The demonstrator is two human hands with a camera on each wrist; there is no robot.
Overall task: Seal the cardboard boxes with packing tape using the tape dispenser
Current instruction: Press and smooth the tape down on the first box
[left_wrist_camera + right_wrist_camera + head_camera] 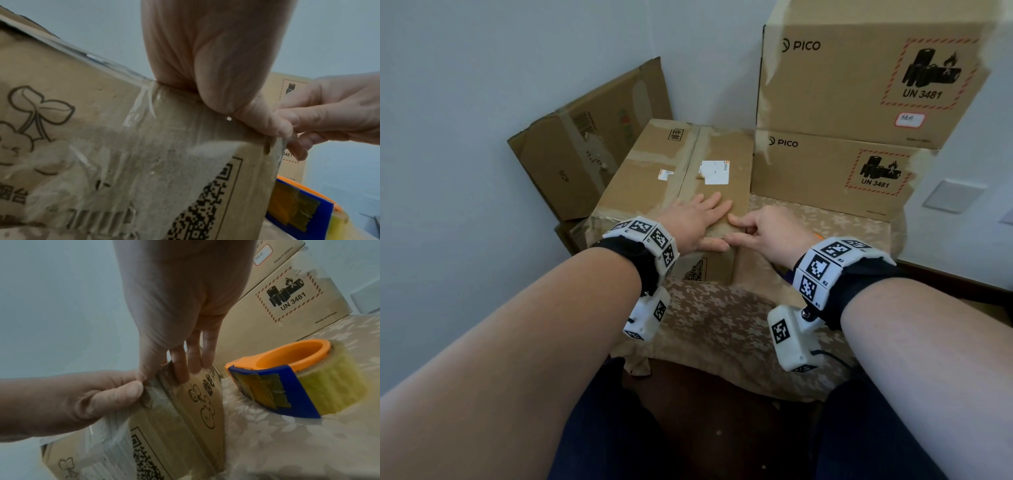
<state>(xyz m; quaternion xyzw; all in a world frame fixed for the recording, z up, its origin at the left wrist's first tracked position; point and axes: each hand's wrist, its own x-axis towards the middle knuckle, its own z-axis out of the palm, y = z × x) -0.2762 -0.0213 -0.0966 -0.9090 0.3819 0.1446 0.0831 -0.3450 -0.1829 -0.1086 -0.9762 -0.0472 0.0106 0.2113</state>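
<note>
Left hand [693, 224] lies flat, fingers straight, pressing the taped cardboard box [681, 178] top on the table [722, 325]. Beside it, my right hand [763, 236] pinches the box corner; the tape dispenser [296, 378] rests farther right.

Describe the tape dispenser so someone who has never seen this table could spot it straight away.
Start at the two stacked PICO boxes on the patterned tablecloth. Just in front of them sits the tape dispenser: the only brightly coloured thing, an orange ring with a blue blade guard around yellowish clear tape.
</note>
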